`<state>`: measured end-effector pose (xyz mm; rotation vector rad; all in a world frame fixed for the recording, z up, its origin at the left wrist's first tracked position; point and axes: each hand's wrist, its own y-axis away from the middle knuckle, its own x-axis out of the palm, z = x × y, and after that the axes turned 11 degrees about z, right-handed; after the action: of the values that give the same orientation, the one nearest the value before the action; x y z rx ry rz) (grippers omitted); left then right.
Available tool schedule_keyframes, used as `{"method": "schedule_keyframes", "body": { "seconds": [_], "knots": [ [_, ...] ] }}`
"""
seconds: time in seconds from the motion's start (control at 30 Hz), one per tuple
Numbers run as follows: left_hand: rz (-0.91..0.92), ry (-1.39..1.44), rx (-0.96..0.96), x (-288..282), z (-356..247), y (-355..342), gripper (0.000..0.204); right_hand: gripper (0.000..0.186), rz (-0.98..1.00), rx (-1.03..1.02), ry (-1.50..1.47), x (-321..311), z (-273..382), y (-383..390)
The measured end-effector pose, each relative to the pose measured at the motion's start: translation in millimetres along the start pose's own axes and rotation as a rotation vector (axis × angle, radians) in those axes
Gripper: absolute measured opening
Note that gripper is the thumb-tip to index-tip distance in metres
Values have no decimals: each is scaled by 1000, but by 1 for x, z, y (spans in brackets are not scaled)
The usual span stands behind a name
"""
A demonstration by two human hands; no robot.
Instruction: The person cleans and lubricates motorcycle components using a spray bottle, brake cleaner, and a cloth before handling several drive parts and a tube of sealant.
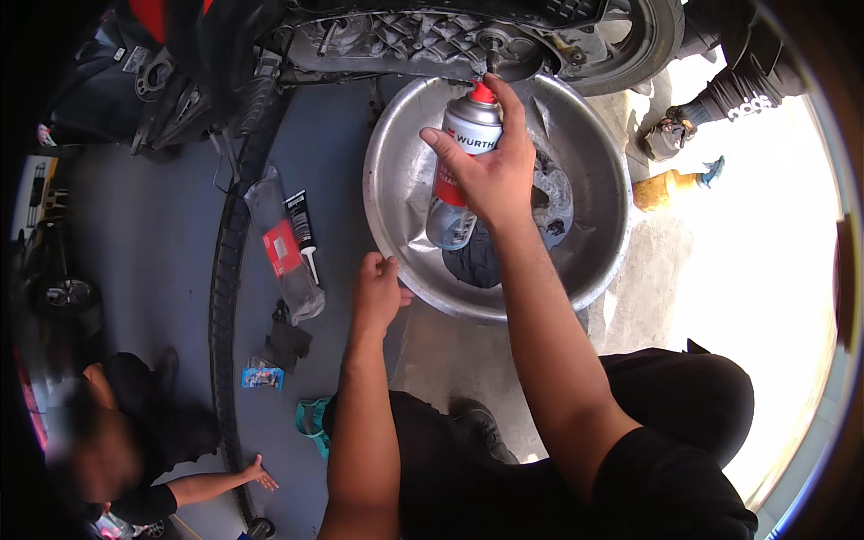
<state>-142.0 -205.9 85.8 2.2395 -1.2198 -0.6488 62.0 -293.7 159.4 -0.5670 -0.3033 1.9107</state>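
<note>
"What has the right grip got?"
"A spray can, wrapped in its fingers above the metal basin. The forearm slants up from the lower right, index finger stretched to the red top, thumb jutting left."
"And the left grip?"
"At the basin's near-left rim, fingers curled; whether they clasp it, I cannot tell."
</note>
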Motion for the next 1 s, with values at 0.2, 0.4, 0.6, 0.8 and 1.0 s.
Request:
{"method": "schedule_keyframes", "body": {
  "seconds": [0.2,0.4,0.6,0.8,1.0],
  "knots": [
    [44,50,-11,-6,4,-1,23,69,-76,81,-49,19,-20,13],
    [50,47,21,-5,6,-4,22,67,-140,29,-162,33,-27,16],
    [32,29,35,-8,9,-7,21,71,-190,49,-302,32,-18,15],
    [31,94,21,-7,4,-9,23,68,-55,-94,-271,47,-15,9],
    [40,128,-3,-10,2,-9,24,69,72,-185,-87,55,-6,14]
  ]
}}
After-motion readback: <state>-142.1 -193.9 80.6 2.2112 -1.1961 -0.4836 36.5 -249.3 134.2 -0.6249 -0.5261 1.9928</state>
